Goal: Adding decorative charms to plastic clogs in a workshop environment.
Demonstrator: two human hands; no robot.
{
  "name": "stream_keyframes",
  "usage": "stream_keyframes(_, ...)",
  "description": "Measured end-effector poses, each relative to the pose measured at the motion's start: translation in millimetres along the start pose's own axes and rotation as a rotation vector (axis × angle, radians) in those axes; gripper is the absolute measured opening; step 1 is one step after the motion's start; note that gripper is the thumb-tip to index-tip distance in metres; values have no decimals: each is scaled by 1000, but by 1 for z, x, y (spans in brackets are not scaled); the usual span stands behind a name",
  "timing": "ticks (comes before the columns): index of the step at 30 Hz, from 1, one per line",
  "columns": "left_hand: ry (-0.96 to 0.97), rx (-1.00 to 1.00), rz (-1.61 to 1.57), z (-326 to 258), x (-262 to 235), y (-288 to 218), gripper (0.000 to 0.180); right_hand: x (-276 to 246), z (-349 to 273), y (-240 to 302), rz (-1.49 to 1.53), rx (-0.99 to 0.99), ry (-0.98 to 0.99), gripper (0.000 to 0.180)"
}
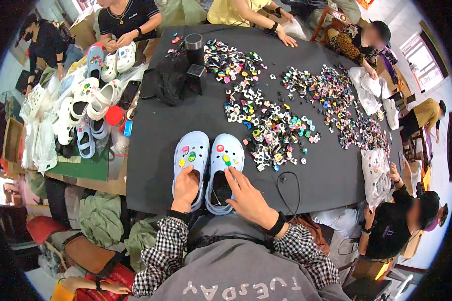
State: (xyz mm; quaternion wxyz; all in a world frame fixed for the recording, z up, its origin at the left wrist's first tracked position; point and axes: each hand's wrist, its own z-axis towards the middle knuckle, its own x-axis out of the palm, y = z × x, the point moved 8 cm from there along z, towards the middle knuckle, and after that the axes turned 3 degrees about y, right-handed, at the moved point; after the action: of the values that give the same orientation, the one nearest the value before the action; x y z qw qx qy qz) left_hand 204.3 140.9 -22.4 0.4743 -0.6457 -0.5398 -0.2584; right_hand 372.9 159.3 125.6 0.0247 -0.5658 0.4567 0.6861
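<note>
Checked black-white sleeves, black wristbands, grey top.

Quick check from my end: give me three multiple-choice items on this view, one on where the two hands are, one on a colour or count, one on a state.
1. Where does the left hand rest?
A. On the left pale blue clog
B. On the scattered shoe charms
C. On the white clogs at the table's left

2. How many pale blue clogs lie before the person on the black table?
A. One
B. Two
C. Four

3. What is the state of the right pale blue clog?
A. Bare, no charms
B. Charms fitted on its toe, right hand at its opening
C. Upside down

Answers:
1 A, the hand covers that clog's heel opening.
2 B, a pair lies side by side.
3 B, coloured charms show on the upright toe.
</note>
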Motion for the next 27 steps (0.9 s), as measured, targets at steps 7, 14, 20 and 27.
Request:
stream_keyframes(7,-5,7,21,-2,8,0,32,0,-1,-2,14,11,0,88)
stream_keyframes(14,68,-33,49,5,-7,0,18,2,-1,0,1,-26,-32,89)
stream_keyframes(20,-11,-17,156,-1,-2,1,25,1,0,1,-21,0,-13,89)
stream_keyframes(27,72,36,251,-1,11,-1,32,0,1,2,-22,-8,1,88)
